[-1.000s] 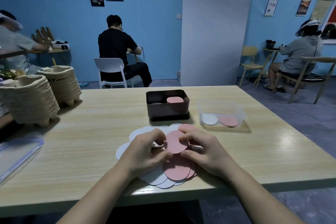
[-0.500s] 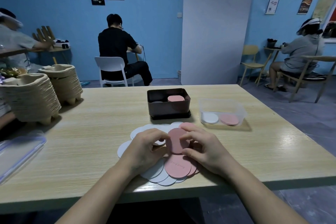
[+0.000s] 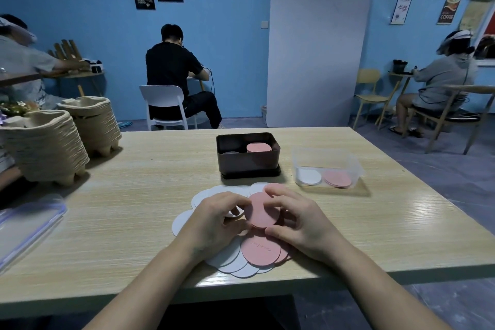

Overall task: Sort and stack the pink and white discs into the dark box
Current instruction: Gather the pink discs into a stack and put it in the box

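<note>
Head: hands (image 3: 263, 218) still pinch pink disc (image 3: 261, 210).

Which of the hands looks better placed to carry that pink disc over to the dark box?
Probably the right hand. Its fingers wrap the held pink disc top and bottom, and the pink stack sits in the right side of the dark box. The left hand only pinches the disc's left edge.
</note>
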The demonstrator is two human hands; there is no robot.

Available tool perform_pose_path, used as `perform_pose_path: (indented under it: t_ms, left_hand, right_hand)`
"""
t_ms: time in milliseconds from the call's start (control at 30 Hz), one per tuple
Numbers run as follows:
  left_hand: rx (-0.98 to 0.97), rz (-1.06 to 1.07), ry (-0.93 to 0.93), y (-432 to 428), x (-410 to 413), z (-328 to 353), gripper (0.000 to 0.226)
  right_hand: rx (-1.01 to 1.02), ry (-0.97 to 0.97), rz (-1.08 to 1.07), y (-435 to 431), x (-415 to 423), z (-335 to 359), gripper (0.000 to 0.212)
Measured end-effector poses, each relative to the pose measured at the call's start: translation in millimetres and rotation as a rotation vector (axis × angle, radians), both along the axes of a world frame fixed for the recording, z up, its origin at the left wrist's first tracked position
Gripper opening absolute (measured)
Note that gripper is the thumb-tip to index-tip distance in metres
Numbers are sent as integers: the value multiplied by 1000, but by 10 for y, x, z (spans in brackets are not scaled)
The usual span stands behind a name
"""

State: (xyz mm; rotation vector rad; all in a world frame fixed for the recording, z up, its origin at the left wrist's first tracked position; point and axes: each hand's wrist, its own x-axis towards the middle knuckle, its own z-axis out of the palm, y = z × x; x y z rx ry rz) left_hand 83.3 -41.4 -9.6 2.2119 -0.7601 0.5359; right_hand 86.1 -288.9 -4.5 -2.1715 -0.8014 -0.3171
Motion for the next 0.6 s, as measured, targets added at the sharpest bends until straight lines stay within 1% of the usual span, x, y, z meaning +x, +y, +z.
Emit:
perform_pose_path:
  t_ms: [67, 200, 333, 533, 600]
  left_hand:
    - [14, -1, -16, 4, -7, -8, 42]
    - [31, -10, -35, 5, -7, -6, 39]
    - [42, -5, -36, 6, -7, -8, 38]
    - [57, 12, -17, 8, -9, -12, 37]
    - [77, 35, -20, 32, -5, -7, 38]
  right_hand:
    - [-23, -31, -12, 5, 6, 0, 44]
    - [-28, -36, -4, 4, 3, 5, 35]
    - [-40, -28, 9, 13, -6, 26, 34]
    - [-6, -54, 7, 0, -57, 70, 30]
    - [22, -34, 1, -28, -83, 51, 29]
